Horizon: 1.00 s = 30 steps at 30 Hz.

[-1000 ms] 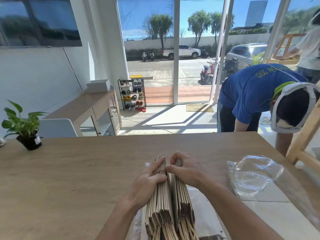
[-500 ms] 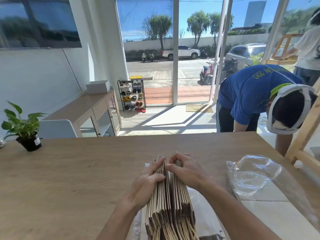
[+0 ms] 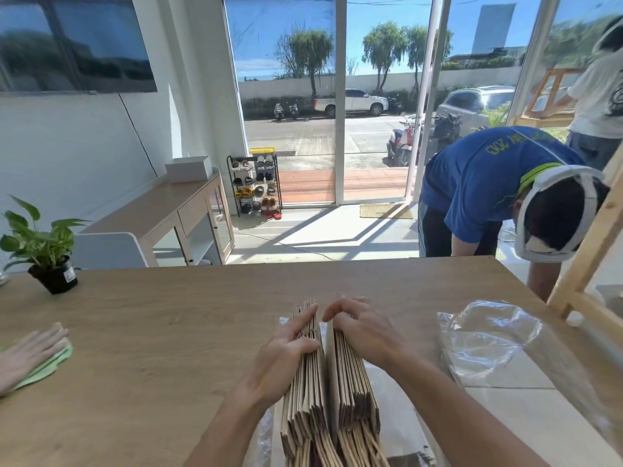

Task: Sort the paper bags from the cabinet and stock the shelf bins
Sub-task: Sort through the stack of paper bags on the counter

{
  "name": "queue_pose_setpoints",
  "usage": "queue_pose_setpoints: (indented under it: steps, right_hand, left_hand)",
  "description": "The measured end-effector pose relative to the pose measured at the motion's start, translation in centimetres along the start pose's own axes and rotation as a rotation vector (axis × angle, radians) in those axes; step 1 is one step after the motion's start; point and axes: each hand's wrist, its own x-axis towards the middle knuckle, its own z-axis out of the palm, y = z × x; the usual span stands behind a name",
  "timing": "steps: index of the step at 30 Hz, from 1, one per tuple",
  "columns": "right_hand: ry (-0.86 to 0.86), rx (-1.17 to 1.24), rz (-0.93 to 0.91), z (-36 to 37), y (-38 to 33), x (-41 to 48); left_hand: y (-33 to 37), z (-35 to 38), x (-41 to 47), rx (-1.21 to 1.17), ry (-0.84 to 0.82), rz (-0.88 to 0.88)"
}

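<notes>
A thick stack of brown paper bags [image 3: 328, 396] stands on edge on the wooden table [image 3: 161, 338], near its front. My left hand [image 3: 286, 352] rests on the left half of the stack, fingers pressed along the top edges. My right hand [image 3: 364, 328] lies on the right half with its fingers curled over the edges. A narrow gap between the hands splits the stack into two bundles. Clear plastic wrap lies under the bags.
A crumpled clear plastic bag [image 3: 488, 335] lies right of the stack. A potted plant [image 3: 43, 244] stands at the far left. Another person's hand [image 3: 30, 355] presses a green cloth at the left edge. A person in blue [image 3: 488, 187] bends beside a wooden shelf frame [image 3: 593, 244].
My hands have pulled apart, opening a gap in the middle of the stack. Another person's hand with a green cloth has come in at the left edge.
</notes>
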Motion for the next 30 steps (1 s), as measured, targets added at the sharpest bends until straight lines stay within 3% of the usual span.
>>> queue_pose_setpoints:
  steps: [30]
  right_hand:
    - [-0.003,-0.076,0.036,0.14,-0.76,0.04]
  left_hand:
    - [-0.05,-0.03,-0.45,0.042,-0.024,0.011]
